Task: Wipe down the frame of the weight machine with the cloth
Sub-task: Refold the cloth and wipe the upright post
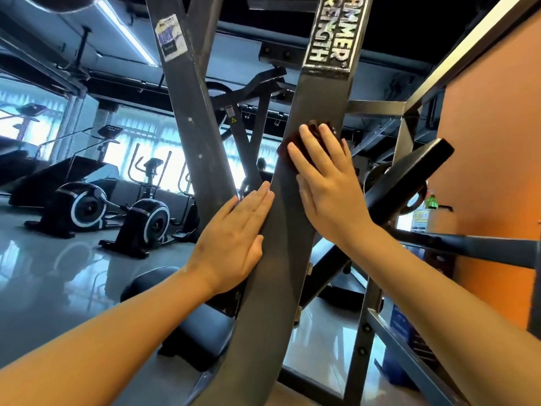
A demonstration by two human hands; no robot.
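Note:
A wide grey steel beam (292, 259) of the weight machine frame rises through the middle of the view, with a brand plate near its top. My right hand (325, 183) lies flat on the beam with straight fingers and presses a dark reddish-brown cloth (314, 131) against the metal; only the cloth's edges show past the fingertips. My left hand (237, 235) rests flat on the beam's left edge, lower down, fingers straight and together, holding nothing.
A second grey beam (187, 112) with a sticker crosses behind on the left. A black padded seat (187, 323) sits below. An orange wall (491, 171) and frame bars stand at the right. Black cardio machines (137, 218) stand on the glossy floor at left.

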